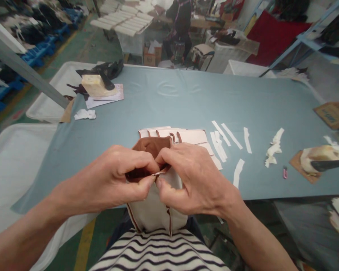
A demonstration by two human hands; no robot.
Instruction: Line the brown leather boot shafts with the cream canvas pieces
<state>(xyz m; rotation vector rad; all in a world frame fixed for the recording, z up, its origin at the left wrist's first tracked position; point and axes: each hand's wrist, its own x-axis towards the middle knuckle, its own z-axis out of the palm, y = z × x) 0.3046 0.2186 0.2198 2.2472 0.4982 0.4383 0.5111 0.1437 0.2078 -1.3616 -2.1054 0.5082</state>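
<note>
A cream bag [149, 212] with brown edging and a brown lining rests upright against my striped shirt, its mouth facing up. My left hand [110, 180] pinches the near rim of the bag between thumb and fingers. Close beside it, my right hand [192, 177] pinches the same rim, the two thumbs nearly touching. Whatever small part lies between the fingertips is mostly hidden. Just beyond the hands, several flat cream pieces with brown edges [192, 136] lie overlapped on the blue-grey table [169, 101].
White strips [231, 135] and a crumpled strip [274, 146] lie to the right, near a small pink tool [285, 172]. A glue-smeared container [313, 158] sits on cardboard, another block-like container [97, 86] at far left. White bins [14, 162] flank the table; a person [180, 26] sits beyond.
</note>
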